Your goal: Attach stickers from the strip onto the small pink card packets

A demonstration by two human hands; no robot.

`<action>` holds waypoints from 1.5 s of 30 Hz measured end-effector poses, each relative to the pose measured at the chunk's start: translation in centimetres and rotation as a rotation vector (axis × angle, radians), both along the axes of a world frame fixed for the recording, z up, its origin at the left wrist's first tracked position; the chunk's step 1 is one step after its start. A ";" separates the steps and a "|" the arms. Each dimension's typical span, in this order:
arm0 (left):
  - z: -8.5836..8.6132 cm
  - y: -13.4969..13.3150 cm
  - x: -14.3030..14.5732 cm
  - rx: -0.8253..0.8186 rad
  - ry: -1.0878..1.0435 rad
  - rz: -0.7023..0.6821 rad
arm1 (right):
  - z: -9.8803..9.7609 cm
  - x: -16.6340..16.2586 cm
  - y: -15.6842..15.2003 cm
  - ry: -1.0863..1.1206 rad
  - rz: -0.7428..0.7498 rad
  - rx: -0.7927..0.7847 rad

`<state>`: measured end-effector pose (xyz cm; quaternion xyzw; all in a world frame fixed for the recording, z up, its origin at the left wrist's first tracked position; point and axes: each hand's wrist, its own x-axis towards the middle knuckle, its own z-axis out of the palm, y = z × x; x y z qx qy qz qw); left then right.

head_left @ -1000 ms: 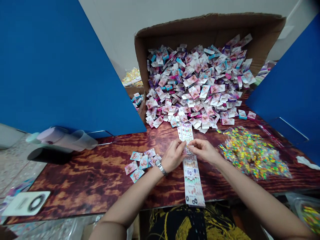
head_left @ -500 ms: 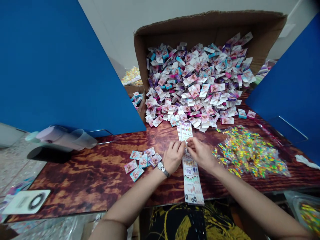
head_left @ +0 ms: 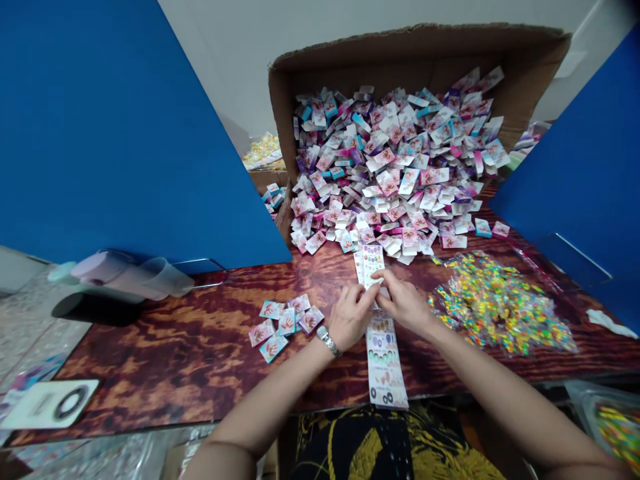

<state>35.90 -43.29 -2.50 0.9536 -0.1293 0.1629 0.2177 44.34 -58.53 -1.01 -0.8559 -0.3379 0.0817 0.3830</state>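
A long printed paper strip [head_left: 385, 363] with rows of coloured pictures runs down the table in front of me. Over its upper part my left hand [head_left: 350, 315] and my right hand [head_left: 406, 305] meet, fingers closed and fingertips almost touching. Something small and pale shows between the fingertips, too small to name. Beyond them lies the strip's far end, where a second printed piece [head_left: 359, 267] partly shows beside it. Left of my left hand is a group of several small printed boxes [head_left: 287, 321]. Right of my right hand spread clear packets [head_left: 503, 307] of tiny colourful pieces.
A large cardboard box [head_left: 420, 50] on its side spills small printed boxes [head_left: 395, 167] onto the table. Blue panels [head_left: 125, 133] flank it. Stacked cups [head_left: 165, 277] lie at the left, a white phone-like object [head_left: 53, 403] at the near-left corner, and white tissue [head_left: 610, 323] at the right.
The fingers of both hands have shifted over the strip: my right fingertips reach slightly farther away, my left hand has turned a little. The boxes and packets stay where they were.
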 end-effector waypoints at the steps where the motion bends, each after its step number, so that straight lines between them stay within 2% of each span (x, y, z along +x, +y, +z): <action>1: 0.1 0.0 0.0 -0.044 0.020 -0.010 | -0.3 0.0 -0.1 0.059 0.009 0.046; 4: 0.4 0.2 0.1 -0.182 0.054 -0.005 | -0.8 -0.7 -0.5 0.210 0.029 0.263; 6: 0.5 0.3 0.2 -0.256 0.054 0.024 | -0.8 -1.5 -0.9 0.168 -0.006 0.382; 10: 0.7 0.1 0.2 -0.318 0.036 0.049 | -0.2 -2.9 -1.6 -0.164 -0.058 0.312; 12: 0.8 -0.1 0.1 -0.313 0.021 0.034 | -0.3 -3.3 -1.5 -0.201 -0.039 0.271; 14: 0.8 -0.3 0.0 -0.301 0.000 0.018 | -0.5 -3.4 -1.1 -0.128 -0.049 0.281; 19: 0.5 -0.3 -0.4 -0.236 -0.046 0.008 | -0.9 -3.5 0.0 0.230 -0.177 0.472; 23: 0.4 -0.3 -0.6 -0.220 -0.079 0.034 | -0.2 -3.4 0.2 0.218 -0.147 0.439; 25: 0.4 -0.4 -0.7 -0.229 -0.083 0.042 | 0.0 -3.3 0.2 0.270 -0.145 0.471; 29: 0.5 -0.6 -0.8 -0.222 -0.072 0.059 | -0.5 -3.1 0.4 0.440 -0.182 0.562; 32: 0.3 -0.6 -0.9 -0.222 -0.076 0.089 | -1.0 -3.1 0.6 0.470 -0.240 0.562; 35: -0.1 -0.6 -0.9 -0.198 -0.060 0.106 | -0.8 -3.2 0.8 0.377 -0.255 0.489; 41: -0.6 -1.0 -1.0 -0.055 -0.098 0.160 | 0.8 -5.1 1.0 -0.029 -0.212 0.299; 45: -0.4 -1.2 -1.1 -0.023 -0.115 0.189 | -0.2 -6.5 1.3 -0.176 -0.247 0.305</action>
